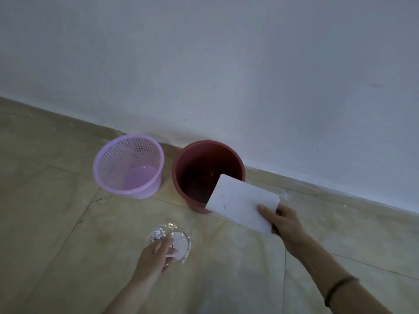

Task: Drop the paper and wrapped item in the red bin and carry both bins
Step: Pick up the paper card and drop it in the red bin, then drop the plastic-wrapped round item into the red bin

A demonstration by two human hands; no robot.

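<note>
Bare room — tiled floor point(68, 223), plain wall point(226, 64)

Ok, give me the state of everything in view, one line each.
red bin: upright on the floor, nothing visible inside.
purple bin: upright mesh basket, empty.
paper: held by the right hand, its corner over the red bin's rim.
wrapped item: on the floor, left hand grasping it.
</note>
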